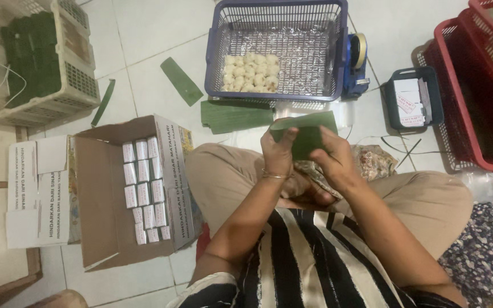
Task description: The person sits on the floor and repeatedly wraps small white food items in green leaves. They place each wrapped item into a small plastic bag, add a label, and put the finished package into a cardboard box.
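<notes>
Fingers [285, 136] of left hand [279, 153] and right hand [329, 155] pinch a folded green leaf piece [306, 132], held above the lap. At 12 o'clock: blue basket [218, 57] with pale round dumplings [250, 72]. At 9 o'clock: cardboard box [95, 194] of small white packets [144, 191]. At 2 o'clock: tape dispenser [357, 63] on the floor.
</notes>
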Tool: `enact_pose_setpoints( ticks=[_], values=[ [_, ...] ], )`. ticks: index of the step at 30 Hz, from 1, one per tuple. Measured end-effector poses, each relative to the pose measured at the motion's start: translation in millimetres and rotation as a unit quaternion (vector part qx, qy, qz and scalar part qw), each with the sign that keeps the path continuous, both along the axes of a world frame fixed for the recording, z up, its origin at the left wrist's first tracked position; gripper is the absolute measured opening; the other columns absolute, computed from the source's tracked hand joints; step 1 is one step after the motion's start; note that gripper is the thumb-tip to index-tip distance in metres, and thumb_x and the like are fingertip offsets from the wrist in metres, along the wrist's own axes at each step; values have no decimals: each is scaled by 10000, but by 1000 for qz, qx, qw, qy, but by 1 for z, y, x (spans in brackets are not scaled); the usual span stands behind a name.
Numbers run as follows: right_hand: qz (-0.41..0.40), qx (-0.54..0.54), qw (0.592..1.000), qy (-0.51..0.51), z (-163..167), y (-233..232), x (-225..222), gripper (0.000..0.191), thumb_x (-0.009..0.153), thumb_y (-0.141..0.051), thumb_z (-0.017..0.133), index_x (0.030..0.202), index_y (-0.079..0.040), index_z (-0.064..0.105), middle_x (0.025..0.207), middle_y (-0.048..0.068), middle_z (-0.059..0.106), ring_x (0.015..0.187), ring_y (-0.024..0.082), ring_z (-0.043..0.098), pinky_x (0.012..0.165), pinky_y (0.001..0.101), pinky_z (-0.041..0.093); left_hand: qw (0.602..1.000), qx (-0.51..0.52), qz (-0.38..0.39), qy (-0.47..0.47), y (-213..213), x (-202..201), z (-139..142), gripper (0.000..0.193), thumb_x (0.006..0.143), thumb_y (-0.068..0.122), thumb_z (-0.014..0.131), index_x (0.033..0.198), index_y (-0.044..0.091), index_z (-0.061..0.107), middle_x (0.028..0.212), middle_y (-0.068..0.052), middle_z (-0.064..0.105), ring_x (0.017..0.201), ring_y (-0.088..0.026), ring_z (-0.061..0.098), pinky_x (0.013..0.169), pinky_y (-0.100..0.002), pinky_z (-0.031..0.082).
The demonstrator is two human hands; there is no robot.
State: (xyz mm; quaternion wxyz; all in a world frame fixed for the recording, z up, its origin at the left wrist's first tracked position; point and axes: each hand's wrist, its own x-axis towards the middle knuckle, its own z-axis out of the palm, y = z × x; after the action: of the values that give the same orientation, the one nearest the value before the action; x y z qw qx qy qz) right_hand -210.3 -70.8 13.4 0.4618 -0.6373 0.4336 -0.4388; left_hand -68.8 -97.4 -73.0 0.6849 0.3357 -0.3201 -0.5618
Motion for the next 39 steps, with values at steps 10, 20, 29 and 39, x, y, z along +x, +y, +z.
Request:
enact_pose_setpoints(
  ticks=[10,20,29,39],
  values=[
    [-175,-128,971,105,10,-8,-4,463,855,-134,810,1276,-18,654,1189,140,556,1031,261,583,860,346,527,975,7,-115,-191,14,13,42,470,957,90,708,1390,-11,553,1247,-95,674,1141,-188,649,1000,-296,546],
    [34,-93,959,267,20,-8,-35,164,871,-130,728,1026,-91,765,975,90,734,872,247,707,765,380,576,881,-2,-293,-372,21,39,54,533,906,89,705,1418,117,557,1200,-103,734,1104,-184,697,983,-319,566],
    [29,-187,928,320,-20,-2,-42,152,808,-144,713,890,-18,688,824,154,664,782,357,655,701,467,538,827,34,-321,-461,19,26,41,564,868,133,713,1408,132,548,1187,-129,730,1091,-219,702,956,-336,559],
    [-282,68,774,563,-137,-1,-262,179,919,-158,684,925,4,762,935,265,725,878,432,701,824,530,570,971,118,-110,-177,2,76,22,516,854,-20,686,1366,-23,617,1205,-141,700,1072,-226,683,944,-354,573]
  ],
)
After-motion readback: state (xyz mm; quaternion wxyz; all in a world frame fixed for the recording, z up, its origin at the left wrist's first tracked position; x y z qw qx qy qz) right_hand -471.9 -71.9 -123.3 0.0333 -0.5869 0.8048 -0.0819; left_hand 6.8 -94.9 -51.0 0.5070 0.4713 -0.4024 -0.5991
